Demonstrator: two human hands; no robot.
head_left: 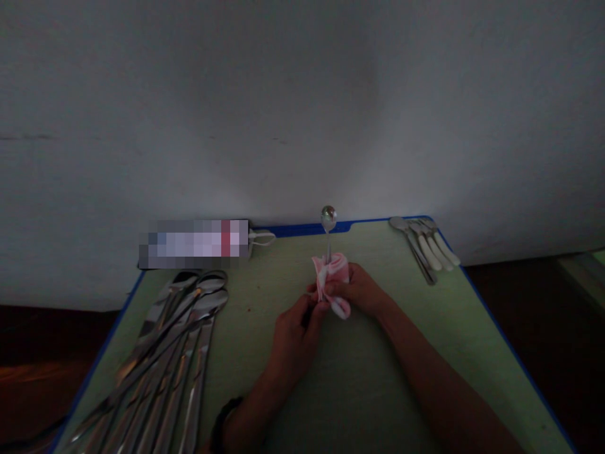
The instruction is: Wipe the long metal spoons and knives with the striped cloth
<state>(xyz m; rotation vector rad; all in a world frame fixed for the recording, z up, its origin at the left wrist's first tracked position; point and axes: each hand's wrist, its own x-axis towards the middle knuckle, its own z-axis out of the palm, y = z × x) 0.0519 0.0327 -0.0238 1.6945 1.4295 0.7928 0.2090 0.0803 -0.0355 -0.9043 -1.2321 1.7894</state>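
Note:
A small metal spoon [328,224] points away from me, its bowl up near the table's far edge. A pink and white cloth [332,280] is wrapped round its handle. My right hand [363,291] is closed round the cloth and the spoon's stem. My left hand [295,334] pinches the near end of the spoon's handle just below the cloth. Both hands are over the middle of the pale green table [359,378].
Several long metal spoons [174,353] lie in a row at the near left. A few white-handled spoons [428,246] lie at the far right corner. A white cable [261,238] rests by the far edge. A pale wall stands behind the blue-rimmed table.

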